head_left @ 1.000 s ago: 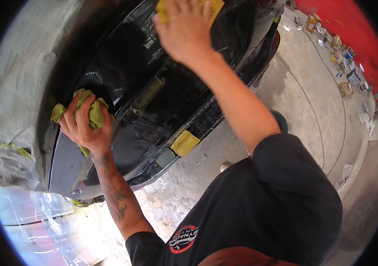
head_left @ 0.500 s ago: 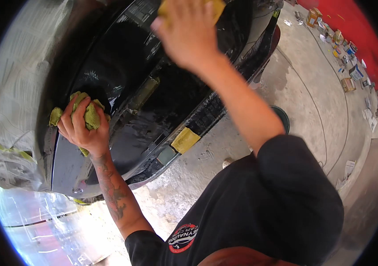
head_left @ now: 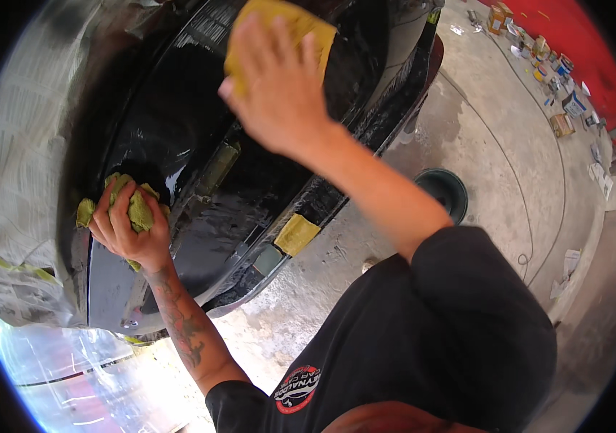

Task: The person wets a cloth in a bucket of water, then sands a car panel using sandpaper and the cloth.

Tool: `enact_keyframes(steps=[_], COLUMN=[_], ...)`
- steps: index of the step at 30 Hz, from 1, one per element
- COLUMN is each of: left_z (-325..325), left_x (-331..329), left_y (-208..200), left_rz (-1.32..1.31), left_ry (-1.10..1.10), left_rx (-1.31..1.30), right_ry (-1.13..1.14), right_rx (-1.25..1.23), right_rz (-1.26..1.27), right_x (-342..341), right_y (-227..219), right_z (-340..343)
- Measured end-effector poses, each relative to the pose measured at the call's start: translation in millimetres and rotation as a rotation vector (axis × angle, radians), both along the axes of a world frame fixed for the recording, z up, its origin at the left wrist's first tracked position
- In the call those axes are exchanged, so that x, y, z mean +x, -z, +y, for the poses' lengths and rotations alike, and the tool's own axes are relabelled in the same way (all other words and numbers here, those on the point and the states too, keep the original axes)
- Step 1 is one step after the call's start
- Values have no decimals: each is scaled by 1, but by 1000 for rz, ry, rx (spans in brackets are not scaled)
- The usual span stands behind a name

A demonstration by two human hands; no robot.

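Note:
My left hand (head_left: 132,229) is wrapped round a crumpled yellow-green cloth (head_left: 142,209), resting on the black car body (head_left: 199,242). Farther up the wet, shiny panel, my right hand (head_left: 275,90) lies with its fingers stretched over a yellow sheet that looks like sandpaper (head_left: 319,36), pressing it on the surface. Its fingertips are a little blurred. Another yellow sheet (head_left: 297,234) lies on the car's lower ledge, beside a small grey-green square pad (head_left: 268,260).
Cloudy plastic film (head_left: 23,166) covers the area at left, with a yellow-green tape strip (head_left: 15,263). A dark bucket (head_left: 441,193) stands on the concrete floor right of the car. Cables (head_left: 506,155) cross the floor; cans and boxes (head_left: 560,125) line the red wall (head_left: 582,43).
My right hand has slid down and left over the panel, carrying the yellow sheet with it. My left hand keeps its hold on the cloth. The view has shifted slightly.

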State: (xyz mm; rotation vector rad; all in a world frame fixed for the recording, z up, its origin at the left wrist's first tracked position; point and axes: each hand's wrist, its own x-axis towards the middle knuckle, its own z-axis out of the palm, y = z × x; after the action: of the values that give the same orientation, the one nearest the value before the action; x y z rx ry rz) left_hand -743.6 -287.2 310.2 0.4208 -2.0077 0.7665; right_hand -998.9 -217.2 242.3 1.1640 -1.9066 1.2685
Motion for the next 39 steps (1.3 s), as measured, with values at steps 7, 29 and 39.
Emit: enact_keyframes(steps=[7,29,39], left_z=[2,-1,1], left_x=[5,9,2], left_y=[0,5,4], left_rz=[-6,4,-17], left_ry=[-28,66,39], left_rx=[-22,36,25], right_ry=[-162,-199,83], right_rx=[31,-85,-121], right_rz=[155,122,-175], right_x=[6,33,-136], right_y=[10,-12,-56], right_z=[-2,-23,-42])
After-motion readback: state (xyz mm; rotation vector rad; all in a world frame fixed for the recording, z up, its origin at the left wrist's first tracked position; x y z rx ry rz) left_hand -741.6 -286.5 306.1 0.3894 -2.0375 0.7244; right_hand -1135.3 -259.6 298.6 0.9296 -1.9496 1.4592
